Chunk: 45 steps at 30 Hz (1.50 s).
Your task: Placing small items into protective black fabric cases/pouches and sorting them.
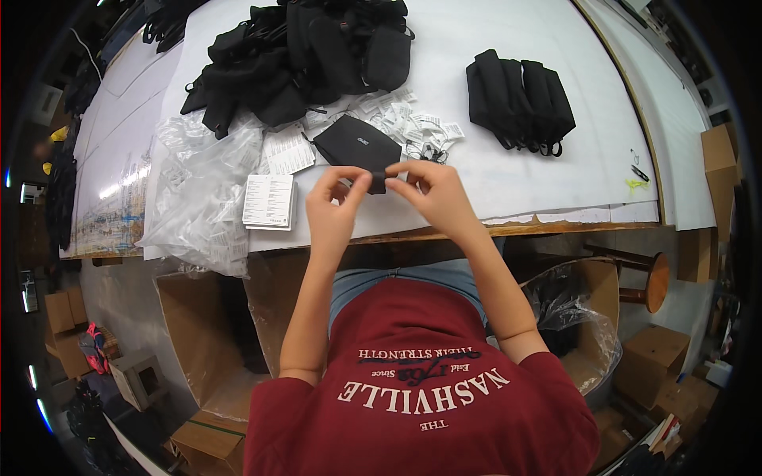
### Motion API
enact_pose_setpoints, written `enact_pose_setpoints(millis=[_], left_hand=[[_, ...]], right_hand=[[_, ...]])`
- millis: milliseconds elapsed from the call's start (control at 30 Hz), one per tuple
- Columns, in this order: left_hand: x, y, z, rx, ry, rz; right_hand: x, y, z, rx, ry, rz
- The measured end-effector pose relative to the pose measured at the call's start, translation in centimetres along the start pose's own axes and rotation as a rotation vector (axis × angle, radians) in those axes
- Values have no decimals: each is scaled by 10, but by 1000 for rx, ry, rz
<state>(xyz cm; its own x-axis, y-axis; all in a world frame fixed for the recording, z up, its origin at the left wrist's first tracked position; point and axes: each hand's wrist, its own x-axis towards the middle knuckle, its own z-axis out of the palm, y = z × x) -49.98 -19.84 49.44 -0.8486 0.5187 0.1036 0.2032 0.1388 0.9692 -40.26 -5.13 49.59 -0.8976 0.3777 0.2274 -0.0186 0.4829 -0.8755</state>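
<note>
A flat black fabric pouch (357, 145) lies tilted at the near side of the table, a small pale mark on its upper face. My left hand (340, 194) is closed in a pinch at its near end. On the other side of that same end, my right hand (432, 190) pinches with thumb and forefinger. The fingertips of both hands nearly meet there and partly cover the edge. Left of my left hand sits a stack of white printed cards (268, 200). Many loose white tags (397, 111) lie just beyond the pouch, with small black cords (429, 152) among them.
A large heap of black pouches (317, 55) covers the table's far left. Several more stand in a row (520, 103) at the right. A clear plastic bag (198, 190) hangs over the front edge. Cardboard boxes (202, 333) and a wooden stool (656, 282) are below.
</note>
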Motion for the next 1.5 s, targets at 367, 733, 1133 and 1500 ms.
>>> enact_pose_setpoints(millis=[367,733,1133,1500], left_hand=[[-4,9,-11,-507,-8,-129],[-7,19,-13,-421,-48,-152],[-9,23,-15,-412,-61,-90],[-15,0,0,-63,-29,-81]], right_hand=[[1,19,-22,445,14,224],[9,14,6,-183,-189,-165],[14,1,23,-161,-301,-62],[0,15,25,892,-64,493]])
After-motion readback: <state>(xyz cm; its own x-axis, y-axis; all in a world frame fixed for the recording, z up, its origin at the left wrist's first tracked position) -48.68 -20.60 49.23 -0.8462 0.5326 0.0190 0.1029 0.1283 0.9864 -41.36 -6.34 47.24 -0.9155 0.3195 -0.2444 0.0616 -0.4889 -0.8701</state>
